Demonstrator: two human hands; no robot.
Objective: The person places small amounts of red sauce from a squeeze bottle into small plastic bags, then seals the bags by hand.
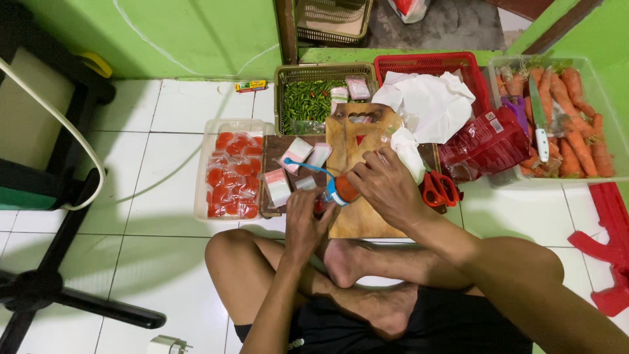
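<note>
White floor tiles around us: our right hand [386, 187] grips the sauce bottle [342, 191], tilted into the small bag [319, 207] our left hand [306, 219] pinches; next we likely need a steady squeeze.

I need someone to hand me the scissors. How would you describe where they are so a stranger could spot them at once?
Start at the wooden cutting board on the white tile floor in front of the seated person. Just off its right edge, beside the right hand, lie the scissors. Their bright red looped handles set them apart from the clear crinkled red-printed bag behind them.
</note>
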